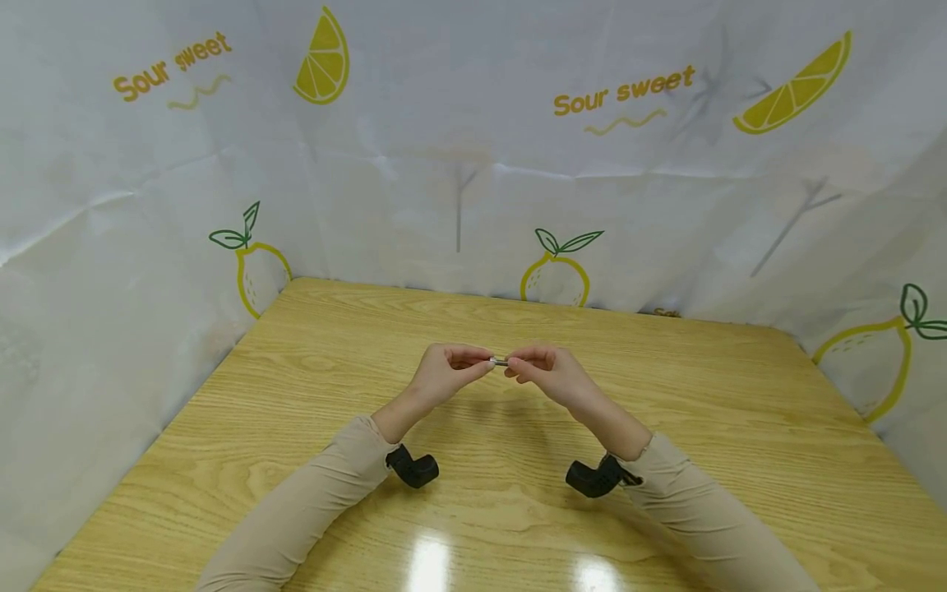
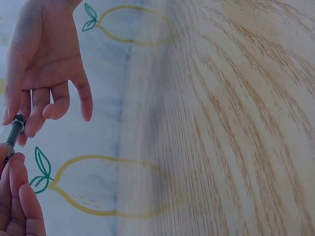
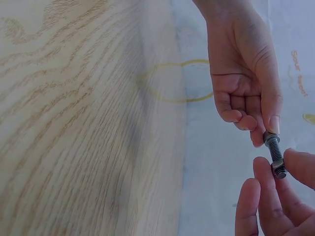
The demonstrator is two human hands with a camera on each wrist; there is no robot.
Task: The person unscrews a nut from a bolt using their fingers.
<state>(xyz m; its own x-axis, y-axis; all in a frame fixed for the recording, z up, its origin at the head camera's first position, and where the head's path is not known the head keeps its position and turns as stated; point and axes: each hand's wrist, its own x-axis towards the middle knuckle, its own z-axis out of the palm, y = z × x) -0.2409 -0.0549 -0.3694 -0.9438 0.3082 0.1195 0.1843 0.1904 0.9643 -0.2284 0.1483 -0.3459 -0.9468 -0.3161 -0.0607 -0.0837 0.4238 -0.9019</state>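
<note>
A metal bolt (image 3: 276, 150) is held level in the air between both hands, above the table. My left hand (image 1: 440, 376) pinches its head end between thumb and fingers. On the threaded shaft, near the other end, sits a hex nut (image 3: 278, 165); the bolt's tip sticks out past it. Thumb and fingers of my right hand (image 1: 551, 374) pinch at this nut. In the left wrist view the nut shows by the right hand (image 2: 49, 64), while the left fingers partly cover the bolt's head.
Beneath the hands lies a wood-grain table (image 1: 473, 510). A white cloth with lemon prints (image 1: 414, 164) hangs behind it and along its sides. A black wrist device (image 1: 414, 467) is on the left wrist, another black device (image 1: 592, 478) on the right.
</note>
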